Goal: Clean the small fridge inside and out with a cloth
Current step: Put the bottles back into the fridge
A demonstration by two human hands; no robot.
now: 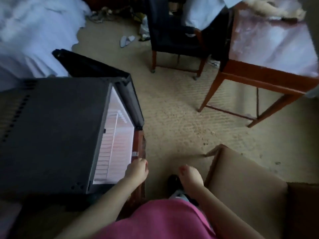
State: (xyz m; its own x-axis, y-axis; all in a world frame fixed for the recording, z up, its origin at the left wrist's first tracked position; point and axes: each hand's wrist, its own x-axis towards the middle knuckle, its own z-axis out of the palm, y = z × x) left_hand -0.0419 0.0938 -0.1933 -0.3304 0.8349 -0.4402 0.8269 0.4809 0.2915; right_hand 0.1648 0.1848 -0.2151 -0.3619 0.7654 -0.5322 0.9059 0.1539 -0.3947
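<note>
1. The small black box-shaped fridge fills the left of the frame. Its black door is swung open toward the upper left, and its lit white interior and white wire shelf are exposed.
2. The left grip, a bare hand, lies at the near front edge of the fridge opening with its fingers curled. Blur hides whether it holds that edge or only touches it.
3. The right grip, at lower centre, hangs over the beige carpet. Its fingers are loosely curled and nothing shows in it.
4. No cloth appears in either grip or anywhere else in the frame.
5. Step in hand, as judged: the fridge is open and ready, and wiping has not yet begun.
6. The next move calls for a cloth in one grip, then a reach into the interior, working around the wire shelf before the outer walls.
7. Surroundings: a brown cardboard box at lower right, a dark chair with wooden legs at upper centre, and white bed linen at upper left.
</note>
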